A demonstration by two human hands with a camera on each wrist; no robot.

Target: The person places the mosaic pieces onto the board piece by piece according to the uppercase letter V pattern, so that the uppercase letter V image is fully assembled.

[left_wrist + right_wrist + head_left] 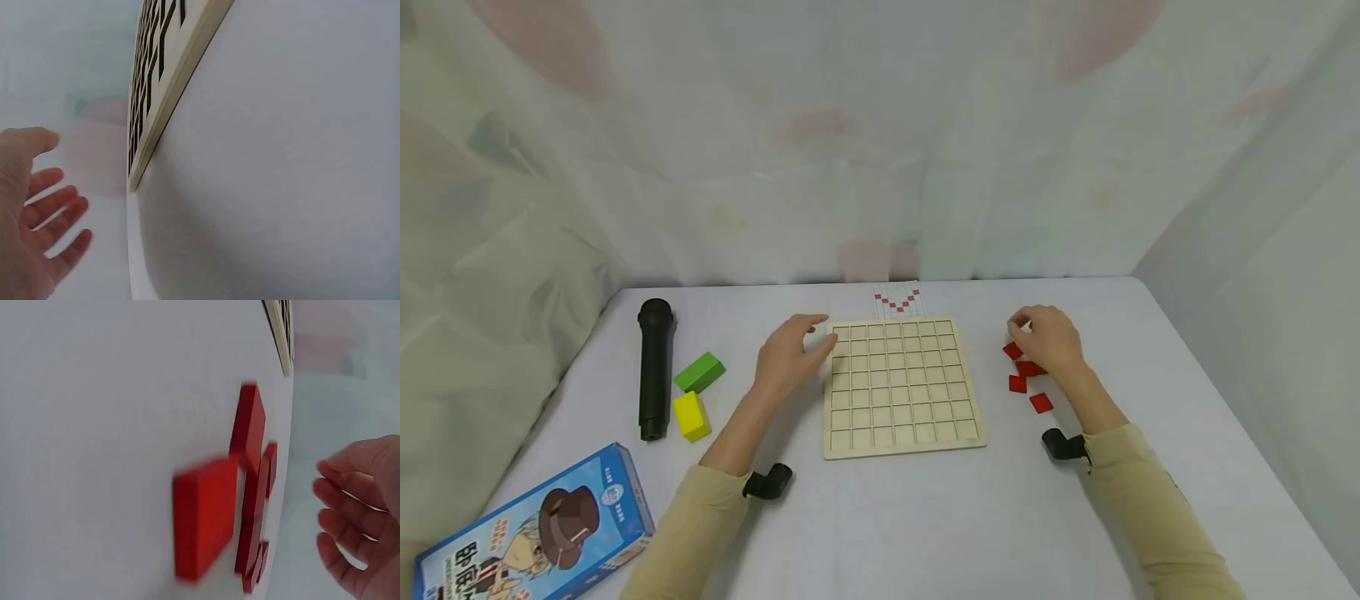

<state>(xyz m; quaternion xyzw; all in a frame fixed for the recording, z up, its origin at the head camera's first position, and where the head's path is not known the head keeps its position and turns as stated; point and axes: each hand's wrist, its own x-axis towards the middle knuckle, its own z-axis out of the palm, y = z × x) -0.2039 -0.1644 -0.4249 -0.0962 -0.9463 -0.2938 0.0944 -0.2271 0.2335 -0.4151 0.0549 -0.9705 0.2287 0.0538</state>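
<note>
A pale wooden grid board point(902, 385) with empty square cells lies flat in the middle of the white table point(887, 517). My left hand point(790, 354) is at the board's left edge near its far corner, fingers straight and spread point(59, 209), holding nothing. The board's edge point(169, 94) shows beside it in the left wrist view. Several flat red square tiles point(1017, 383) lie loose on the table to the right of the board. My right hand point(1047, 337) hovers over the farthest tiles with loosely bent fingers point(347, 509). The red tiles point(206, 515) look blurred up close, and none is in the hand.
A black microphone point(654, 367), a green block point(699, 372) and a yellow block point(691, 415) lie left of the board. A blue printed box point(542, 525) sits at the near left corner. A card with a red square pattern point(897, 302) lies behind the board. Pale curtains enclose the table.
</note>
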